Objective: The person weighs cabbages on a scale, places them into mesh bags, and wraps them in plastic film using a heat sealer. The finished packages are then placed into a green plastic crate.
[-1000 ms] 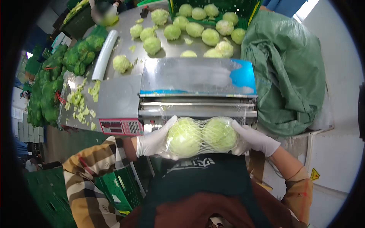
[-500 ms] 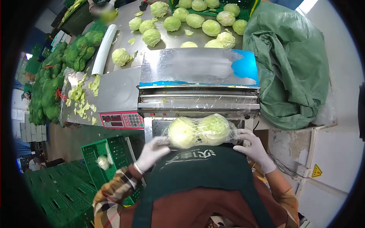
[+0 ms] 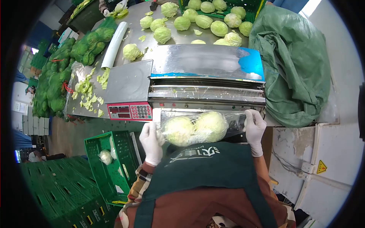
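Note:
Two pale green cabbages (image 3: 194, 129) lie side by side in clear plastic film (image 3: 235, 124), just in front of the wrapping machine (image 3: 207, 102). My right hand (image 3: 255, 131), in a white glove, pinches the film's right end and draws it out from the cabbages. At the other end, my gloved left hand (image 3: 152, 143) is closed on the film beside the left cabbage. Fingertips of the left hand are partly hidden by the film.
A scale (image 3: 129, 111) adjoins the machine's left side. Loose cabbages (image 3: 162, 35) and a film roll (image 3: 115, 45) lie behind. A green crate (image 3: 110, 167) stands low at left. Green sheeting (image 3: 292, 72) is heaped at right. Another person's hand (image 3: 106, 13) shows at upper left.
My right hand has moved up and now pinches the film end, stretching it rightward. My left hand has turned upright at its end. The wrapped cabbages have shifted slightly left.

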Available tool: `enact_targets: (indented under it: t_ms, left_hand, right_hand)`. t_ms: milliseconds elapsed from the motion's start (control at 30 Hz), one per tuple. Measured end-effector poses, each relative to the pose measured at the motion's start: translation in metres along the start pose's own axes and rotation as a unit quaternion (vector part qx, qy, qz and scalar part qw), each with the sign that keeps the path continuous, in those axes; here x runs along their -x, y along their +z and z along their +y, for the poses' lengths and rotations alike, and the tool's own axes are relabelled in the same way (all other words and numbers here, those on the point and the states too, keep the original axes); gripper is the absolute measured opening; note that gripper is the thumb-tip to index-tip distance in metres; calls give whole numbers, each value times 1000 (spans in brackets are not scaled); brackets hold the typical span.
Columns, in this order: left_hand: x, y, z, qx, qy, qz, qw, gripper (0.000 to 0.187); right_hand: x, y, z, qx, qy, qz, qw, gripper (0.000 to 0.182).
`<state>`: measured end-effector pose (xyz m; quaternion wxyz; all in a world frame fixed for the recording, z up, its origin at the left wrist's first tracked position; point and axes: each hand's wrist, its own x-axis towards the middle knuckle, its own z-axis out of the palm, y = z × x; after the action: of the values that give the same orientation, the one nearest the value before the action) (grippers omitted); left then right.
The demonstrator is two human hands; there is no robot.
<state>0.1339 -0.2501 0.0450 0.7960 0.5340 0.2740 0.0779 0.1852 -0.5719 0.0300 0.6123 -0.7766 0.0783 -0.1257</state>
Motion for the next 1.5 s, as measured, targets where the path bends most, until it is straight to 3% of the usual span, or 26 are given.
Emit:
enact_targets:
  t_ms: [33,100,200,267,333,400,467,533,600,633,667,733,767,833,900,933,967,1033,1067,1167,1200,1300,1367,1400,1467,1500]
  left_hand:
    - [7,5,10,-28,-5,66,997,24]
    - [5,-32,5,-1,-24,38,999,25]
    - [-17,-89,-13,34,-79,0,996,24]
    - [-36,-108,-41,56,-102,-27,993,24]
    - [-53,-97,-63,-152,26,102,983,25]
    - [-65,-84,-70,-220,59,87,970,23]
    - [-84,-89,-87,-115,48,72,990,20]
    - [-85,-88,-88,-50,7,34,998,16]
    - [-72,-71,-72,23,-14,28,999,7]
    - [-56,-53,-51,126,-46,12,991,13]
    - [-61,-66,-67,37,20,-47,998,22]
    - [-23,-32,-6,267,-102,-207,936,38]
    - [-33,-45,-20,263,-163,-269,912,46]
    - [-19,-48,9,199,-123,-399,886,55]
    - [-21,-65,30,92,-145,-476,863,60]
    - [-24,-75,35,38,-161,-505,847,61]
    - [-26,-83,36,-41,-123,-519,845,60]
    - [-12,-103,35,14,-164,-477,863,61]
    - [-3,-113,30,52,-187,-443,875,64]
    - [18,-152,-20,237,-146,-277,920,50]
    - [34,-167,-21,299,-150,-198,921,46]
    - [62,-231,-32,182,31,-32,982,43]
    - [75,-271,-21,293,61,114,947,45]
    - [76,-305,-30,393,65,195,897,47]
    - [86,-387,-51,292,96,294,905,48]
    - [91,-440,-71,158,112,358,914,48]
  right_hand:
    - [2,2,-1,-1,2,-3,1000,13]
    - [7,7,-2,9,82,-15,997,14]
    - [-1,31,19,5,45,-52,998,13]
    - [-7,48,27,28,92,-54,994,10]
    - [-10,67,53,132,-84,-73,985,10]
    - [-4,91,54,107,-111,-134,979,11]
    - [6,118,57,38,-83,-229,969,11]
    - [5,139,56,-187,91,-288,935,13]
    - [-4,142,33,-172,117,-314,926,13]
    - [-9,139,16,-135,104,-334,927,13]
    - [-13,135,-2,-144,102,-378,909,14]
    - [-22,129,-23,-127,138,-493,849,15]
    - [-26,131,-23,-149,117,-556,809,13]
    - [-24,139,-73,-151,114,-667,721,8]
    - [-20,155,-111,-24,147,-702,697,9]
    - [-16,163,-129,66,127,-708,691,11]
    - [-6,171,-150,114,26,-713,692,15]
    - [22,183,-183,163,-244,-690,662,24]
    - [36,188,-196,175,-296,-694,632,32]
    - [53,207,-217,40,-290,-721,628,38]
    - [49,211,-216,36,-267,-697,665,37]
    - [37,220,-202,35,-113,-637,762,28]
    - [25,220,-180,31,-45,-617,785,26]
    - [20,219,-173,45,-17,-621,783,24]
    - [18,220,-163,57,16,-602,796,22]
    - [16,219,-157,83,9,-606,791,20]
